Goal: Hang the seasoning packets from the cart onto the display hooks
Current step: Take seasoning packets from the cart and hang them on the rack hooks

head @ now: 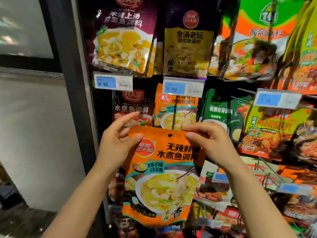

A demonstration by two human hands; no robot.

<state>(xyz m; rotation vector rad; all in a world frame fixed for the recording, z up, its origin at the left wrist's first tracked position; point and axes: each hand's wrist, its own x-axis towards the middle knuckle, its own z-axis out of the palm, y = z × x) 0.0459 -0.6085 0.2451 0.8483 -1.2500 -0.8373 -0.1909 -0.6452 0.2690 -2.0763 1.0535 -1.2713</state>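
The left hand [118, 140] pinches the top left corner of the glossy orange seasoning packet [163, 177], held upright just below the matching hung orange packet [176, 110]. The right hand [211, 143] pinches its top right corner.

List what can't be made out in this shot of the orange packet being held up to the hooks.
- Cart: out of the head view entirely.
- Hook for the orange packet: only a thin rod shows above its hole; the tip is too thin to place.
- Right price tag: digits blurred.
- Packets behind the orange one: hidden by it, the left hand and the right hand.
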